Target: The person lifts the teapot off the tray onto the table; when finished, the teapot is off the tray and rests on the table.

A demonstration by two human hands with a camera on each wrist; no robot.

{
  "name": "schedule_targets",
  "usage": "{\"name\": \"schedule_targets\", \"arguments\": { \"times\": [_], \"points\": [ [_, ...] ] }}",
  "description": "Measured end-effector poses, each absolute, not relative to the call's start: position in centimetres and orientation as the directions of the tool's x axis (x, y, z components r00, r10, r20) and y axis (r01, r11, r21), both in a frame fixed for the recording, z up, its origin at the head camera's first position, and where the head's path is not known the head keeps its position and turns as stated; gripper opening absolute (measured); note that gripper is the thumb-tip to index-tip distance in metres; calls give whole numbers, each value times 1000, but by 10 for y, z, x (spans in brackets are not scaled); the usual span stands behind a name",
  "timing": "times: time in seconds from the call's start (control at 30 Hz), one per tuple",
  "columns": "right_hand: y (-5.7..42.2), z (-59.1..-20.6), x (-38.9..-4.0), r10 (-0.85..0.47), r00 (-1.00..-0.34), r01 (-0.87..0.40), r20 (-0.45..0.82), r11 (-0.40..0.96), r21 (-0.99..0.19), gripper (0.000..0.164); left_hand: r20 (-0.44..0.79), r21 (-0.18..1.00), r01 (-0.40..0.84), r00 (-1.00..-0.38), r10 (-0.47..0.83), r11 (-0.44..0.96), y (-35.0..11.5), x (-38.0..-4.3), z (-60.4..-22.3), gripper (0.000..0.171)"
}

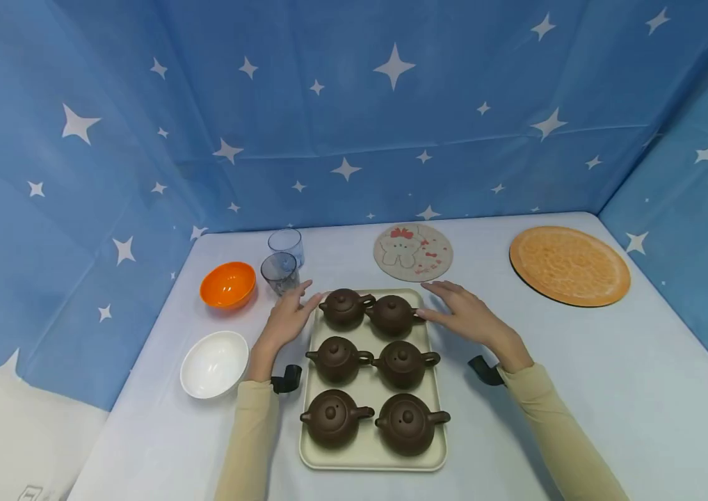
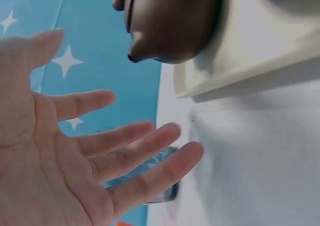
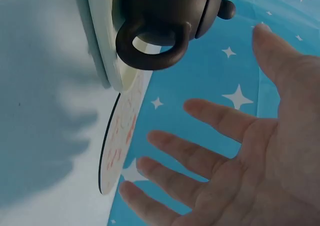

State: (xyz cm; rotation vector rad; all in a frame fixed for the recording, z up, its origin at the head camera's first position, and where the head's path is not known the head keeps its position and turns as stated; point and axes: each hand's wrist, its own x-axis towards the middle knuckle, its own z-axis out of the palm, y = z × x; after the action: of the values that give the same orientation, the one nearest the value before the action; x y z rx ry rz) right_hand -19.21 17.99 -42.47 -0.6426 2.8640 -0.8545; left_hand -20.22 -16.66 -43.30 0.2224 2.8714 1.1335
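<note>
Several dark brown teapots stand in two columns on a cream rectangular tray [image 1: 366, 456]. My left hand [image 1: 286, 321], fingers spread, hovers off the tray's far left corner, nearest the back left teapot [image 1: 344, 309]. In the left wrist view that teapot's spout [image 2: 137, 48] lies above the fingers, apart from them. By the far right corner my right hand [image 1: 467, 316] is held with spread fingers, close to the handle of the back right teapot [image 1: 391, 314]. The right wrist view shows a gap between these fingers and the looped handle [image 3: 150, 60]. Neither hand holds anything.
Two clear glasses [image 1: 280, 273] stand behind my left hand. An orange bowl [image 1: 229, 285] and a white bowl [image 1: 214, 364] sit at the left. Behind the tray lies a round bear-patterned mat [image 1: 413, 252]; an orange round mat [image 1: 569, 266] lies far right.
</note>
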Motion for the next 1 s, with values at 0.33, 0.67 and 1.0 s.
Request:
{"name": "schedule_targets", "arguments": {
  "times": [0.33,0.67,1.0],
  "points": [
    [178,-435,-202,-470,-880,-396,66,651,-647,54,-132,876,-75,-987,87,476,-169,-207,-448,54],
    [172,-445,-207,-510,-854,-438,105,593,-675,36,-176,931,-170,-984,-11,321,-169,-210,-456,44],
    [168,-448,-208,-465,-867,-466,178,634,-617,18,-187,928,-181,-982,-14,326,-167,-211,-458,40]
  ]
}}
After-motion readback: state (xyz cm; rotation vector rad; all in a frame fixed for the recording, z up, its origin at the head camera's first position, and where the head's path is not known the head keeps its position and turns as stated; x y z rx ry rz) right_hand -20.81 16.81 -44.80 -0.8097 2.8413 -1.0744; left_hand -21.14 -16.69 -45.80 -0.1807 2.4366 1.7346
